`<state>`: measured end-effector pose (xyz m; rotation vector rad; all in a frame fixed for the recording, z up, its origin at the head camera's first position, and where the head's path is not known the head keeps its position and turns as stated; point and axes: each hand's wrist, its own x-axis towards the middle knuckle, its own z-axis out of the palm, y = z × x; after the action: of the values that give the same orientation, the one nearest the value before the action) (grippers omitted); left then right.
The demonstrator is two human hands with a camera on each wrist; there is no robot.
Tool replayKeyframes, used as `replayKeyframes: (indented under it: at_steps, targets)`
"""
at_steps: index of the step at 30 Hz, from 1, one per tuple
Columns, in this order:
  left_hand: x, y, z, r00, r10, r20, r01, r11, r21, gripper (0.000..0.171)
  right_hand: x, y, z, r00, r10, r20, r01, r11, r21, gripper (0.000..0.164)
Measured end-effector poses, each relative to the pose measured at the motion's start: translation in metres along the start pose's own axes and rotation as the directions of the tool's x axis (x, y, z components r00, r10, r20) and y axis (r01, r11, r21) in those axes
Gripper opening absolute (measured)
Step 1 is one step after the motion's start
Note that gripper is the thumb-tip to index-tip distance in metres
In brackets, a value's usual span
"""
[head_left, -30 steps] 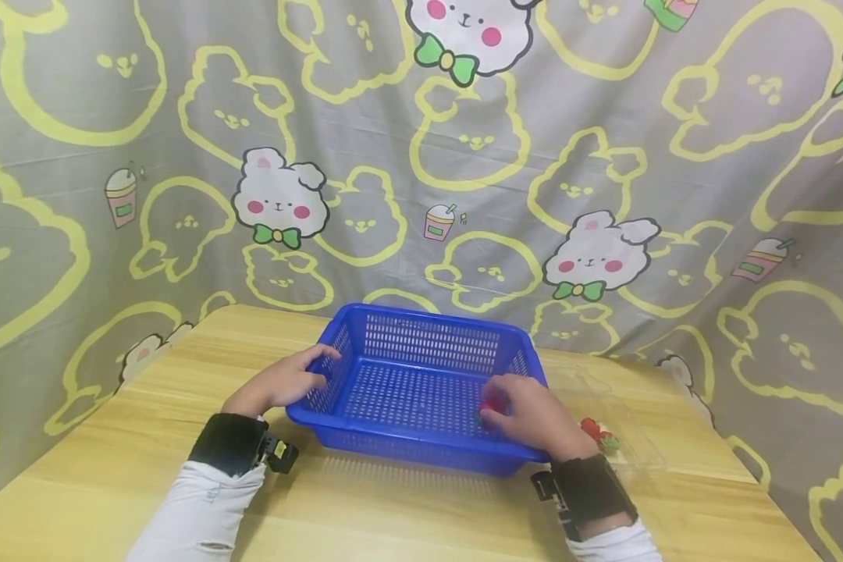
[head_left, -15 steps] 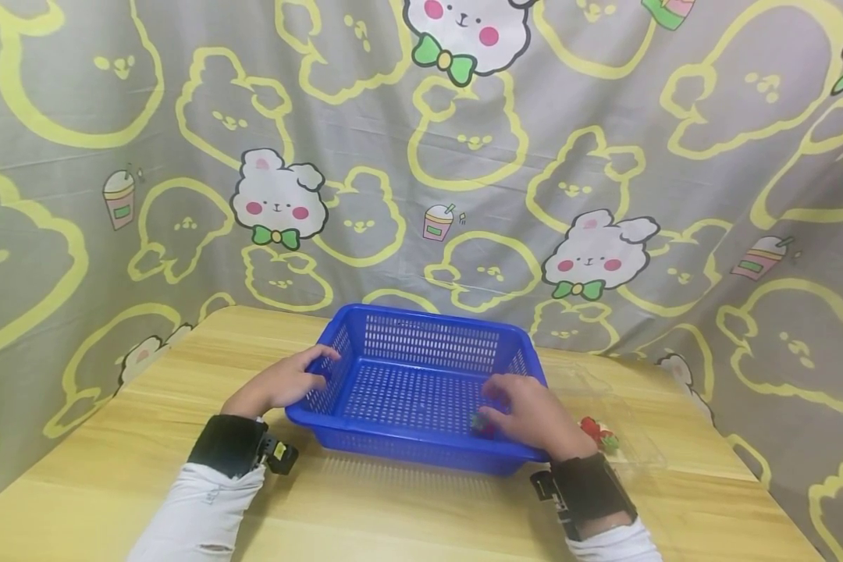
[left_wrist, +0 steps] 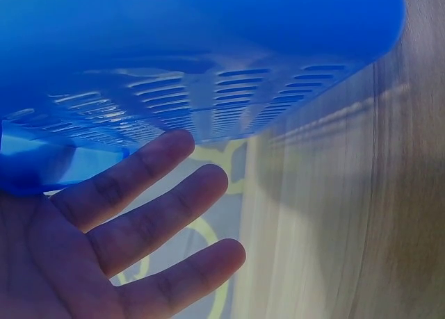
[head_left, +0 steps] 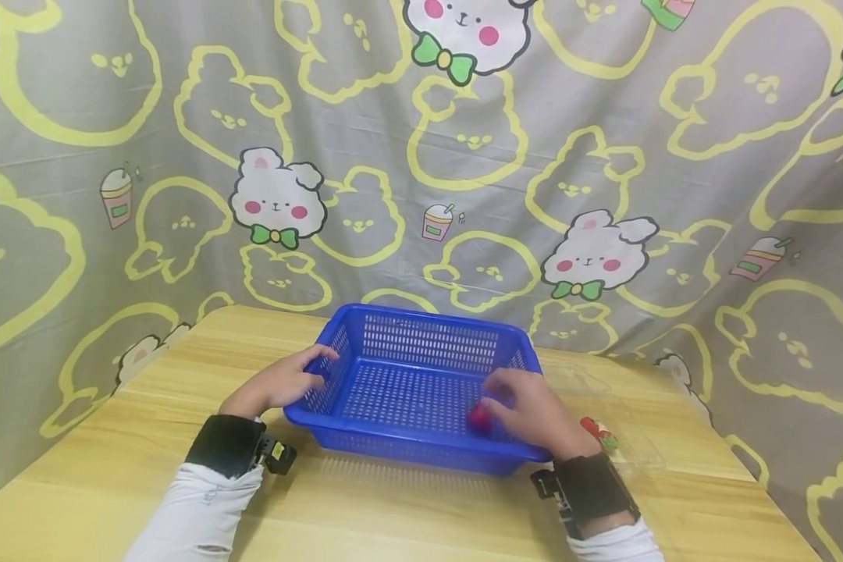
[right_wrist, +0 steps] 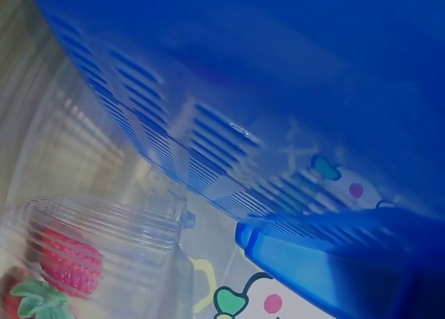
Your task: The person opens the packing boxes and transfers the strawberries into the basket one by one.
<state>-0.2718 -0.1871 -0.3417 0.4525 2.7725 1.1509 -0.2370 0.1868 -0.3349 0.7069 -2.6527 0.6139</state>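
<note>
In the head view my left hand [head_left: 297, 381] rests on the left rim of a blue plastic basket [head_left: 414, 427], its thumb and index finger over the edge. The left wrist view shows three fingers [left_wrist: 167, 208] straight and spread outside the slotted basket wall [left_wrist: 229, 27]. My right hand [head_left: 530, 410] reaches over the basket's right rim, fingers loosely bent and apart from the thumb. A red strawberry [head_left: 480, 417], slightly blurred, lies on the basket floor by the thumb tip; whether they touch I cannot tell. The basket hides the right hand in the right wrist view.
Right of the basket stands a clear plastic box [head_left: 632, 437] with red strawberries [head_left: 599, 433] in it; the right wrist view shows a bumpy red one [right_wrist: 69, 260] and green leaves [right_wrist: 40, 301]. A patterned curtain [head_left: 365, 117] hangs behind the wooden table [head_left: 365, 515].
The strawberry has left the right fingers, dropping to the basket floor and turning from leaf side to red side. The right fingers have parted; the left hand stays on the rim.
</note>
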Motion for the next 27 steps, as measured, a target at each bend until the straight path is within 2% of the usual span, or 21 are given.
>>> replayKeyframes:
  at_steps: [8,14,19,27]
  targets:
    - [0.000,0.000,-0.001,1.000,0.001,0.003,-0.001,1.000,0.004,0.044,0.000,0.006,-0.007,0.995,0.027,-0.096,-0.026,1.000,0.015,0.010]
    - [0.000,-0.001,-0.001,1.000,0.011,0.002,-0.011,1.000,0.014,0.044,-0.004,0.013,-0.017,0.981,0.050,-0.189,-0.041,0.998,0.050,0.009]
    - [0.000,-0.001,0.000,1.000,0.017,-0.001,-0.017,1.000,0.019,0.044,-0.007,0.019,-0.025,0.962,0.083,-0.260,-0.058,0.993,0.103,0.009]
    - [0.000,-0.001,0.000,1.000,0.021,0.000,-0.021,0.999,0.026,0.044,-0.011,0.028,-0.034,0.916,0.226,-0.331,-0.172,0.968,0.185,0.010]
